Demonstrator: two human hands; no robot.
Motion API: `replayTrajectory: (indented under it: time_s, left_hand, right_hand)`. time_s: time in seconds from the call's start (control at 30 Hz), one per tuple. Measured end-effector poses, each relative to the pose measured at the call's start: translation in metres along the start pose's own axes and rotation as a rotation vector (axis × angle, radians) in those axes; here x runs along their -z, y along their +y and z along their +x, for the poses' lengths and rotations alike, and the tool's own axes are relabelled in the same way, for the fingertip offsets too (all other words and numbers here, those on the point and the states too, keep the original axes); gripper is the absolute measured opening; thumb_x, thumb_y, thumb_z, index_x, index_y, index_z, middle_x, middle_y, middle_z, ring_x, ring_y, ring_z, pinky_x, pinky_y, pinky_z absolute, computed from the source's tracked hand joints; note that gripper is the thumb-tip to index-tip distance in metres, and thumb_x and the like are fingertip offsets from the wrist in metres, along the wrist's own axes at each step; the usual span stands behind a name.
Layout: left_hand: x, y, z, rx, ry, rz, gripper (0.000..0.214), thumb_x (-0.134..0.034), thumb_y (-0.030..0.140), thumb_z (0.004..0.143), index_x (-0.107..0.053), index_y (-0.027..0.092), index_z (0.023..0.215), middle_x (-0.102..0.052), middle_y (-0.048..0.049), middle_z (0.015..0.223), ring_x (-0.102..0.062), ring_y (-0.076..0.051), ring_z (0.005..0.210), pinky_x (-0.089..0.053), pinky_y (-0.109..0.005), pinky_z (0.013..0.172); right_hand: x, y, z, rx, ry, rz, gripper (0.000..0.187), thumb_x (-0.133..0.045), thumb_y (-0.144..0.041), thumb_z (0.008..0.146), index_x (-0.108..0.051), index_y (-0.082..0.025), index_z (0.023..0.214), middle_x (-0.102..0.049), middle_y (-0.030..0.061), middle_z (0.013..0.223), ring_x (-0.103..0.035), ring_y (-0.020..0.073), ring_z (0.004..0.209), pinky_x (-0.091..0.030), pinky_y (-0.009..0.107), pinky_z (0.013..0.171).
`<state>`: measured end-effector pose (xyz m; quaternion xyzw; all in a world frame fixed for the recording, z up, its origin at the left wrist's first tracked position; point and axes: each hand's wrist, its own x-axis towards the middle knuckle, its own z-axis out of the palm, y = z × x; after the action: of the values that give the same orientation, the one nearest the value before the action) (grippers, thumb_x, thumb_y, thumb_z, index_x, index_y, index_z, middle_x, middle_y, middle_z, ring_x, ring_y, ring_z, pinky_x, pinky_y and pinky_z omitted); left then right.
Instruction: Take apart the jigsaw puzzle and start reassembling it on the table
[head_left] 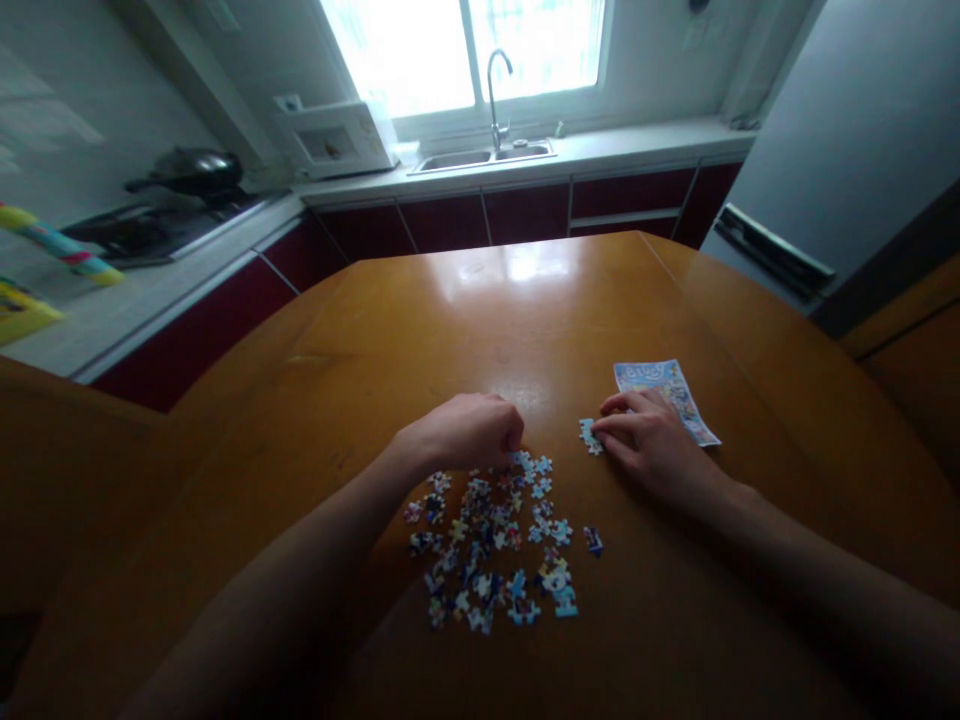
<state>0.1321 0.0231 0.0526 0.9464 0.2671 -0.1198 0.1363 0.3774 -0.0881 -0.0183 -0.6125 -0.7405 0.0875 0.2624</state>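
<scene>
Loose jigsaw puzzle pieces (484,530) lie in a spread-out heap on the wooden table. At the heap's far edge is my left hand (472,430), its fingers curled down and closed; whatever they grip is hidden behind the hand. To the right, a small light-blue group of puzzle pieces (590,436) sits apart from the heap, with the fingertips of my right hand (649,440) closed on its right edge. Partly under that hand lies a printed picture sheet (690,405). One dark puzzle piece (593,541) rests alone to the right of the heap.
The brown wooden table (420,330) has an angled far edge. Beyond it are a counter with a sink (457,160) and faucet, a white microwave (337,140), and a stove with a black pan (195,172). A grey refrigerator (840,150) stands at the right.
</scene>
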Motion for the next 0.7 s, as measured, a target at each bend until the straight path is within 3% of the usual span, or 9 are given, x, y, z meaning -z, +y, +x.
replayTrajectory:
  time_s: [0.23, 0.37, 0.5, 0.6, 0.7]
  left_hand:
    - [0.005, -0.031, 0.005, 0.035, 0.030, -0.104, 0.008, -0.066, 0.022, 0.077, -0.073, 0.021, 0.079, -0.070, -0.0009, 0.074, -0.057, -0.012, 0.062, -0.037, -0.025, 0.059]
    - [0.005, -0.019, 0.004, -0.079, 0.086, -0.147, 0.009, -0.067, 0.021, 0.080, -0.074, 0.023, 0.086, -0.071, -0.0010, 0.081, -0.061, -0.013, 0.071, -0.042, -0.025, 0.067]
    - [0.000, -0.002, 0.004, -0.189, 0.029, -0.167, 0.015, -0.071, 0.016, 0.078, -0.075, 0.025, 0.090, -0.070, 0.0002, 0.087, -0.062, -0.013, 0.075, -0.044, -0.023, 0.069]
    - [-0.006, 0.000, 0.008, -0.209, 0.009, -0.196, 0.019, -0.068, 0.012, 0.079, -0.075, 0.026, 0.090, -0.068, 0.0004, 0.088, -0.061, -0.012, 0.074, -0.045, -0.022, 0.068]
    - [-0.009, -0.004, 0.013, -0.243, 0.077, -0.241, 0.024, -0.060, 0.008, 0.084, -0.076, 0.025, 0.090, -0.066, -0.0009, 0.092, -0.060, -0.011, 0.077, -0.046, -0.022, 0.072]
  right_hand:
    - [-0.001, 0.001, 0.000, -0.001, 0.001, -0.001, 0.017, -0.062, -0.024, 0.090, -0.079, -0.026, 0.087, -0.069, 0.0093, 0.105, -0.055, 0.0280, 0.100, -0.044, 0.050, 0.089]
    - [-0.001, 0.002, 0.000, 0.005, 0.006, 0.004, 0.018, -0.062, -0.025, 0.090, -0.079, -0.028, 0.087, -0.069, 0.0094, 0.104, -0.056, 0.0280, 0.100, -0.045, 0.050, 0.088]
    - [-0.002, 0.003, 0.000, 0.006, 0.005, -0.004, 0.019, -0.061, -0.026, 0.091, -0.079, -0.028, 0.086, -0.069, 0.0086, 0.105, -0.056, 0.0279, 0.101, -0.044, 0.050, 0.090]
    - [-0.002, 0.002, 0.000, -0.003, 0.007, -0.007, 0.018, -0.062, -0.026, 0.090, -0.079, -0.027, 0.086, -0.069, 0.0087, 0.106, -0.056, 0.0282, 0.102, -0.044, 0.049, 0.091]
    - [-0.001, 0.001, 0.000, -0.014, -0.001, -0.003, 0.017, -0.062, -0.025, 0.090, -0.079, -0.026, 0.087, -0.069, 0.0092, 0.105, -0.056, 0.0278, 0.102, -0.044, 0.049, 0.090]
